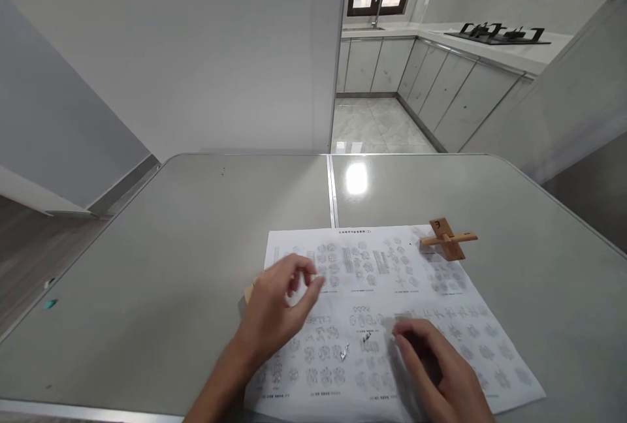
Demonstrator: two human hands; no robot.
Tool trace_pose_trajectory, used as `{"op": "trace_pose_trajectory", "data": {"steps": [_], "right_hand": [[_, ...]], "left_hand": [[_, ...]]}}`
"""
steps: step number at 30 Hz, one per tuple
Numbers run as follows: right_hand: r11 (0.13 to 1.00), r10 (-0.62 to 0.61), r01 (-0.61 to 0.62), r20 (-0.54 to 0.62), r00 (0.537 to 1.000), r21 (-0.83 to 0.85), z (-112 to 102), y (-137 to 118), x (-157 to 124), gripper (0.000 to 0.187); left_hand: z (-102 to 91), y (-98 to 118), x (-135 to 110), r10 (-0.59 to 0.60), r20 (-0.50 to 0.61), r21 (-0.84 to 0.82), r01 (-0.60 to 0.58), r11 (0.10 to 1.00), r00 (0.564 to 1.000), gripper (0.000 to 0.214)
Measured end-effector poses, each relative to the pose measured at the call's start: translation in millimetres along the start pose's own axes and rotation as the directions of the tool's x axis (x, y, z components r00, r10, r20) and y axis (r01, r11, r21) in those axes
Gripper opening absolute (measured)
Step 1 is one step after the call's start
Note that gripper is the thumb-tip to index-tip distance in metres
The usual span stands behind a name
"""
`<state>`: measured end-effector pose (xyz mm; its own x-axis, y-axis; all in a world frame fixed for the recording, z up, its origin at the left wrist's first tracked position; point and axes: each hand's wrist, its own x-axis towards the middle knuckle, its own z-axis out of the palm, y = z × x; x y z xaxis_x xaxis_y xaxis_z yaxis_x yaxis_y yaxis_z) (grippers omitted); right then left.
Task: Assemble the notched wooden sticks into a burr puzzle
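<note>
My left hand (279,299) hovers over the left part of a printed sheet (343,309), its thumb and curled fingers apart. Behind its knuckles a light wooden piece (249,292) peeks out, mostly hidden. At the lower right of the sheet, my right hand (435,364) has thumb and index fingertips pinched together; whatever they hold, if anything, is too small to make out. Between the hands lie two small shiny bits, one silvery (344,352) and one darker (366,338). A wooden cross-shaped assembly (447,239) with dark marks rests at the sheet's upper right corner.
The grey table (161,279) has a metal seam (332,191) down its middle. Near its left edge lies a small teal bit (49,304). Beyond the table are a white wall (235,51) and a kitchen counter with a gas hob (497,34).
</note>
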<state>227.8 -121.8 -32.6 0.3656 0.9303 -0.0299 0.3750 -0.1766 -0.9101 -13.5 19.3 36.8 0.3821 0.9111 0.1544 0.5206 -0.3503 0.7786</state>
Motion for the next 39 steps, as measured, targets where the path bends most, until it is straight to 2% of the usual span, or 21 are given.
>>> {"op": "trace_pose_trajectory", "data": {"steps": [2,3,6,8,10,15,20,24,27,32,34,37,39], "right_hand": [[1.0,0.012,-0.012,-0.004,1.0,0.002,2.4,-2.1,-4.3,0.032],[1.0,0.019,-0.018,-0.004,1.0,0.006,3.0,-3.0,-5.1,0.032],[0.999,0.032,-0.032,-0.009,0.999,0.019,2.7,-4.2,-4.1,0.031],[0.999,0.028,-0.028,-0.011,1.0,0.026,1.5,-4.2,-2.5,0.031],[0.999,0.013,-0.012,-0.009,1.0,0.034,0.3,-4.1,-1.3,0.031],[0.998,-0.028,0.028,-0.002,1.0,0.057,0.0,-3.8,-1.0,0.03],[0.997,-0.024,0.024,-0.003,1.0,0.076,0.9,-2.6,-1.3,0.03],[0.996,-0.024,0.022,0.026,0.999,0.085,0.0,-4.8,-0.2,0.031],[0.995,-0.039,0.037,0.025,0.999,0.089,-0.9,-6.3,1.4,0.031],[0.993,-0.105,0.1,0.085,0.991,0.059,-3.0,-2.6,3.8,0.028],[0.992,-0.12,0.117,0.099,0.988,0.039,-3.6,-0.8,4.2,0.028],[0.989,-0.148,0.148,0.113,0.983,0.005,-4.4,-1.0,4.5,0.026],[0.98,-0.192,0.197,0.145,0.971,-0.023,-5.5,-3.3,5.7,0.024]], "left_hand": [[-11.9,-19.0,-15.9,0.084,-0.162,0.212,-0.048,0.976,0.983,0.012],[-16.2,-29.0,-24.3,0.097,-0.202,0.275,-0.038,0.961,0.974,0.016],[-22.5,-53.6,-46.7,0.039,-0.193,0.369,0.036,0.929,0.98,0.042],[-22.7,-62.8,-56.3,-0.014,-0.158,0.388,0.075,0.919,0.987,0.059],[-21.3,-66.9,-60.5,-0.041,-0.152,0.395,0.099,0.913,0.988,0.064],[-20.6,-69.2,-57.1,-0.113,-0.169,0.392,0.172,0.904,0.979,0.051],[-17.8,-62.2,-51.5,-0.188,-0.173,0.369,0.241,0.898,0.967,0.052],[2.6,-45.4,-44.7,-0.119,-0.105,0.321,0.147,0.936,0.987,0.051],[24.8,-30.8,-32.8,0.004,0.023,0.247,-0.01,0.969,1.0,0.058],[53.8,-11.9,-2.1,0.173,0.201,0.178,-0.21,0.961,0.964,0.068],[61.4,-7.5,9.5,0.222,0.25,0.165,-0.268,0.949,0.942,0.065],[69.2,-5.1,22.1,0.258,0.306,0.157,-0.316,0.936,0.916,0.061],[71.6,-6.4,27.6,0.26,0.321,0.152,-0.321,0.935,0.911,0.066]]}}
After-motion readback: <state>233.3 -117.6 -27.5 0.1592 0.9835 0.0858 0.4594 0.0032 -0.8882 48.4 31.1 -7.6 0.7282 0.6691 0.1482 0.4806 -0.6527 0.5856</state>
